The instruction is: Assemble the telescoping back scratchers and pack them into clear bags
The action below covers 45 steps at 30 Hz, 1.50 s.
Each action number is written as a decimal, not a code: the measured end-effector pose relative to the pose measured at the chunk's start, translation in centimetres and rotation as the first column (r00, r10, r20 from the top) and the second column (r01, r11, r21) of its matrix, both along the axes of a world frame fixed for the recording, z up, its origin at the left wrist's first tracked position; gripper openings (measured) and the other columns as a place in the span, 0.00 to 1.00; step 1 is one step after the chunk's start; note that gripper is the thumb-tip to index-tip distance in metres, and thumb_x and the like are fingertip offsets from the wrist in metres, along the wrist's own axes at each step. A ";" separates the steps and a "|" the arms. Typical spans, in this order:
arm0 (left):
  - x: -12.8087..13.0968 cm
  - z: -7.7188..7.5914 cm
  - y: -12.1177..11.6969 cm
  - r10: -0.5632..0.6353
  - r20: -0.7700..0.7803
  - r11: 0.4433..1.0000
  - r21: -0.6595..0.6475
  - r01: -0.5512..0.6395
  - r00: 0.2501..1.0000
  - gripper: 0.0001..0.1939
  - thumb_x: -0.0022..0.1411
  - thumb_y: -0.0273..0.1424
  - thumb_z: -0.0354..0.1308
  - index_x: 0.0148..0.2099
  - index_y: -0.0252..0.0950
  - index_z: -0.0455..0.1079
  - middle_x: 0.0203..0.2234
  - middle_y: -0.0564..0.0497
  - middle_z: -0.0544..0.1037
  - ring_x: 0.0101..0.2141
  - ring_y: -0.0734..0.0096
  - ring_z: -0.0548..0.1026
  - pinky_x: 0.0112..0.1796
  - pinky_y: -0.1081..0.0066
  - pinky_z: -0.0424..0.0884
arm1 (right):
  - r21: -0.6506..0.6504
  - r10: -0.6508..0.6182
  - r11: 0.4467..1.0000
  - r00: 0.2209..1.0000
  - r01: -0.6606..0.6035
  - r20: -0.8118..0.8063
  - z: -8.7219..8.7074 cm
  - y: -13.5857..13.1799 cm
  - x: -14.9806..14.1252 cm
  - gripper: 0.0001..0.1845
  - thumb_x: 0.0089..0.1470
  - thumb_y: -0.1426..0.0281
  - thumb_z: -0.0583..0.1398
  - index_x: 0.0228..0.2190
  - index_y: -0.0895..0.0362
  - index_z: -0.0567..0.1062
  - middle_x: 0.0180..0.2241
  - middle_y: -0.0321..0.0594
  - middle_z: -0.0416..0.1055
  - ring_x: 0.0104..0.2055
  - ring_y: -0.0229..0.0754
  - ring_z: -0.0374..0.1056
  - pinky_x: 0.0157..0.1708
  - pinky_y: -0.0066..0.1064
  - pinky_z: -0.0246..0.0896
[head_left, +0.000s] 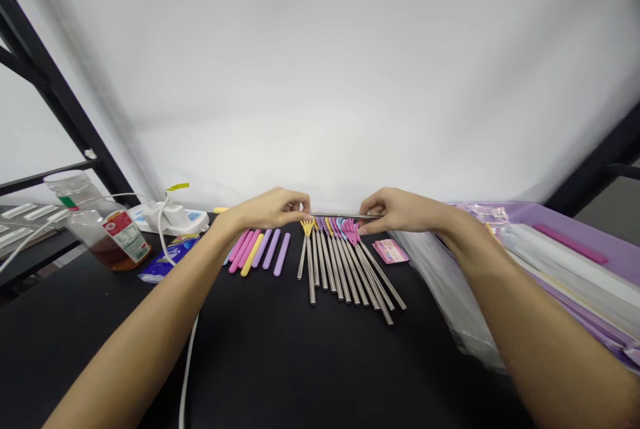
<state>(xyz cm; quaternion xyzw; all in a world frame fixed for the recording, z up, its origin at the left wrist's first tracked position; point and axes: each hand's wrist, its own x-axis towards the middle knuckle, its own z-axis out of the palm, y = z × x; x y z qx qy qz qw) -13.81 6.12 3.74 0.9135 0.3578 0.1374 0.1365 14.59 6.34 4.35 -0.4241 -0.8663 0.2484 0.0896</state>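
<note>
My left hand [280,208] and my right hand [395,209] each pinch one end of a thin metal rod [336,214]. It is held level, left to right, near the wall. Below it on the black table lie several back scratchers with silver rods [345,269], fanned out towards me. Their small hand-shaped heads include a yellow one [307,226] and a pink one [351,232]; my fingers and the held rod partly cover others. Left of them, a row of coloured handle sleeves [267,250] shows purple, yellow and pink. Pink cards [391,251] lie by my right hand.
At the left stand a bottle of brown liquid [107,236] and a white power strip [193,221]; a blue packet [170,262] lies before them. A white cable [188,362] crosses the table. Clear plastic bags [440,276] and a purple bin [565,222] occupy the right.
</note>
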 end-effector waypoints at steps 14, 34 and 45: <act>0.0 0.7 -0.4 0.081 -0.086 0.996 0.037 -0.078 0.993 0.16 0.64 0.44 0.54 0.35 0.36 0.66 0.20 0.57 0.63 0.22 0.76 0.60 0.26 0.73 0.54 | 0.095 -0.049 0.995 0.994 0.040 0.093 0.6 0.1 0.8 0.17 0.45 0.58 0.65 0.18 0.56 0.68 0.18 0.29 0.57 0.23 0.34 0.51 0.25 0.30 0.44; 1.1 -1.5 -0.9 0.204 -0.244 0.869 0.491 -0.061 0.948 0.19 0.73 0.44 0.40 0.42 0.39 0.67 0.30 0.52 0.76 0.27 0.69 0.72 0.28 0.70 0.57 | 0.691 -0.647 0.616 0.744 0.380 0.168 -2.1 -4.1 8.0 0.29 0.57 0.46 0.49 0.18 0.53 0.65 0.17 0.39 0.65 0.22 0.42 0.58 0.26 0.33 0.37; 11.0 -2.8 -2.0 0.127 -0.272 0.791 0.608 0.068 0.954 0.17 0.75 0.40 0.38 0.45 0.39 0.66 0.30 0.52 0.78 0.23 0.72 0.72 0.23 0.69 0.49 | 0.593 -0.543 0.684 0.839 0.426 0.024 -2.5 -5.4 6.6 0.36 0.59 0.40 0.44 0.18 0.54 0.68 0.17 0.38 0.66 0.22 0.41 0.60 0.27 0.33 0.41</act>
